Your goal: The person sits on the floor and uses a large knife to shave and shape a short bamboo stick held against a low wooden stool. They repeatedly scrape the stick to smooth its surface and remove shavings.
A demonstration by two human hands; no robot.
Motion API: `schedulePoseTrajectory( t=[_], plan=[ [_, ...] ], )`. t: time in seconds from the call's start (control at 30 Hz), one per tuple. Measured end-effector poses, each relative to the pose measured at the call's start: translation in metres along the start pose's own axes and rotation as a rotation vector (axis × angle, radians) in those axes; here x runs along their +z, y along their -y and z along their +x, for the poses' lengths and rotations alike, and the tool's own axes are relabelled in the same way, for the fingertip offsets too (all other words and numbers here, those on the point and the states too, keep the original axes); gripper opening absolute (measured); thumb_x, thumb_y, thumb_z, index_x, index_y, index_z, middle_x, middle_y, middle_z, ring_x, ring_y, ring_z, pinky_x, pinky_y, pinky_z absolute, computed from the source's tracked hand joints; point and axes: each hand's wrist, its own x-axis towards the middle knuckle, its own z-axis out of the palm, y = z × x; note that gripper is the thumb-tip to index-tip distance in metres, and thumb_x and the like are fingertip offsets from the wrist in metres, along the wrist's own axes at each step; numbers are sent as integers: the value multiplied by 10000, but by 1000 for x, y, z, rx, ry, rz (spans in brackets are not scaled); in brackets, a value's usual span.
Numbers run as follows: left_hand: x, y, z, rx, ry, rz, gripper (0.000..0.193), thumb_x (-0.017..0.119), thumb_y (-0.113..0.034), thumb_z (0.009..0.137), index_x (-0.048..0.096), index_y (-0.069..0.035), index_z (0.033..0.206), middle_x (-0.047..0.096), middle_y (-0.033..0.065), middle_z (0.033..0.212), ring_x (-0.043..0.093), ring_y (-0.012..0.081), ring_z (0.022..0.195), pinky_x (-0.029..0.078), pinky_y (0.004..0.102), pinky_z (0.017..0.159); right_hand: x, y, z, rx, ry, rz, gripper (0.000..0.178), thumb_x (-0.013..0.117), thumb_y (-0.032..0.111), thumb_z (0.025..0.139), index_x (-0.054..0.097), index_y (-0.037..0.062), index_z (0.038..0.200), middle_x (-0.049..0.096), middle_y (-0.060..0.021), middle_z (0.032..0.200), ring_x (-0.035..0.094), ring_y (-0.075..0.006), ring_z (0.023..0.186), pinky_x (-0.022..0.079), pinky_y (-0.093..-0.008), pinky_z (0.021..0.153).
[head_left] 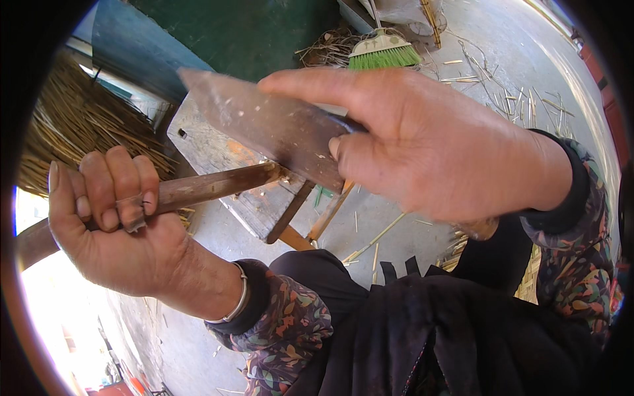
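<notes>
My left hand (142,247) is closed around a brown wooden stick (214,183), with tape around one finger. The stick slants up to the right, and its cut end shows pale wood. My right hand (429,142) grips a broad-bladed knife (264,125), its index finger stretched along the blade's back. Most of the handle is hidden in the palm. The blade's lower edge lies at or very near the stick's cut end; I cannot tell whether they touch. Beneath both is a worn wooden bench (254,214) with small pale chips on it.
A big bundle of thin dry stalks (86,125) stands at the left. Toward the back, a broom (384,51) with green bristles rests near a heap of twigs (327,47). Cut stalk pieces (528,105) litter the grey floor on the right. My dark-clothed lap is below.
</notes>
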Motion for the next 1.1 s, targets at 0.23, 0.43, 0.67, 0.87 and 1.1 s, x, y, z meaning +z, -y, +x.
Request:
schedulePoseTrajectory(
  t=[0.23,0.43,0.67,0.87,1.1],
  plan=[
    [-5,-4,-3,-27,5,-33,336,463,-98,904,291,-162,622,268,-24,494,237,62,421,255,209,384,0,11,-6,60,-70,173,490,424,54,892,413,86,1381,545,-35,709,456,-59,460,397,-218,421],
    [-2,-2,0,-2,-9,-23,326,459,-133,920,311,-164,632,279,-38,496,243,54,405,251,211,371,0,2,0,30,59,11,504,425,57,888,407,108,1389,533,-29,675,445,-56,429,388,-207,400],
    [-10,-4,0,-17,-2,-26,313,455,-139,920,316,-159,639,279,-38,494,243,54,405,251,209,374,1,20,-6,84,-95,202,510,424,52,885,405,112,1391,541,-27,676,444,-52,421,384,-206,391],
    [-1,-4,2,-13,2,-46,322,453,-140,922,315,-159,632,277,-36,493,241,59,403,253,213,373,2,7,-1,37,73,21,507,420,43,884,409,102,1388,562,-28,704,451,-48,432,384,-212,392],
    [-11,-7,2,-43,34,-65,329,452,-148,927,314,-163,628,278,-39,490,240,58,402,249,213,375,11,27,-7,122,-119,231,507,409,30,880,415,86,1385,576,-31,723,478,-44,455,385,-206,401]
  ],
)
